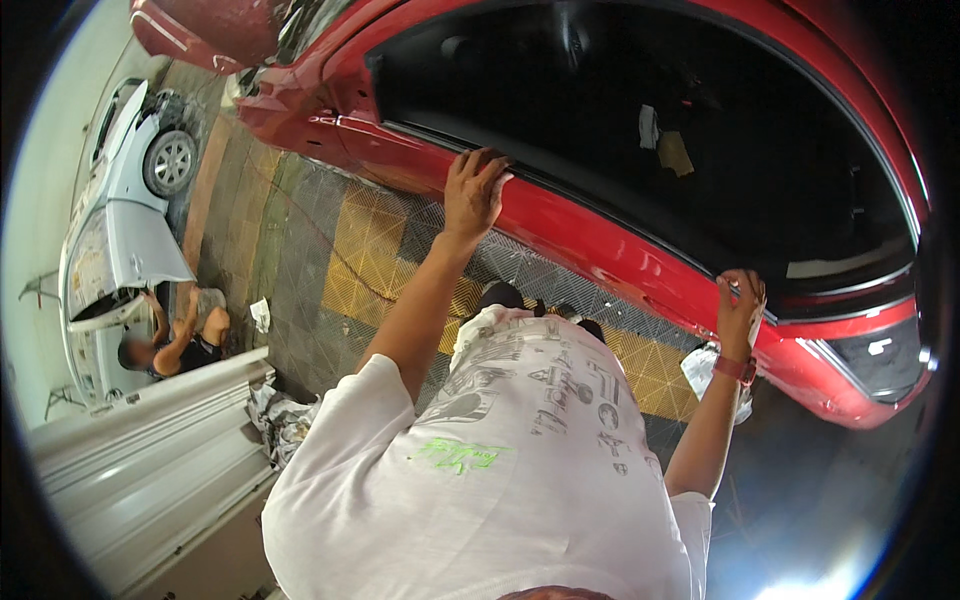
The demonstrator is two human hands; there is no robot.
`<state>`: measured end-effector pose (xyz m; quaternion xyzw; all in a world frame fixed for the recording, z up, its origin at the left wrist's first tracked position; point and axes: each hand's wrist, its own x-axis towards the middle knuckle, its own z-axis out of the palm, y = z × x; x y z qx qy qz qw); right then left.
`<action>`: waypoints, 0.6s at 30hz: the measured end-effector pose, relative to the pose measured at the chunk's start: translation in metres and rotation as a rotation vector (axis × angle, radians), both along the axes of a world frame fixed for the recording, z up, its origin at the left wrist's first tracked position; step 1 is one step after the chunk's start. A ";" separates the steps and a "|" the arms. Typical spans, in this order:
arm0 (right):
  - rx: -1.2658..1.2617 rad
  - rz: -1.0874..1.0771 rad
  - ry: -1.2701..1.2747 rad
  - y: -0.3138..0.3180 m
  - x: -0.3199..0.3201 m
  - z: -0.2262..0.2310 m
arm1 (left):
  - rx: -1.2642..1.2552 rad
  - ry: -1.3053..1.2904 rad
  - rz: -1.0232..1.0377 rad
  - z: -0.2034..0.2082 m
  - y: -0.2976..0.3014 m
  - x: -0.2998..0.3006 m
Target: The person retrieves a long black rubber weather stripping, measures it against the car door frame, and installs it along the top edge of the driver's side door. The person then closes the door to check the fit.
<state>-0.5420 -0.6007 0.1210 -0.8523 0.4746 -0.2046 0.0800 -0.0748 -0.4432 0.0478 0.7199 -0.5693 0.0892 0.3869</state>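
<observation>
A red car body (620, 240) stands in front of me, its side window opening dark. Along the lower edge of the opening runs a long black window trim strip (600, 208). My left hand (476, 190) has its fingers curled over this strip toward its left part, and a bit of something white shows beside the fingertips. Farther right, my right hand (738, 308) is closed at the strip's right end, with a red band on the wrist. Something thin and white also shows by its fingers; I cannot make out what it is.
A tan piece (675, 153) and a whitish piece (648, 127) show within the window opening. White crumpled material (703, 370) is below my right hand. At left, a person (185, 335) crouches by a white car (118, 235). A white panel (150, 470) stands nearer, beside crumpled sheeting (285, 425).
</observation>
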 end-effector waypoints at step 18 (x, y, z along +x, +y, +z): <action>0.088 0.031 0.111 -0.003 0.010 0.001 | -0.072 0.028 0.065 -0.024 0.010 0.017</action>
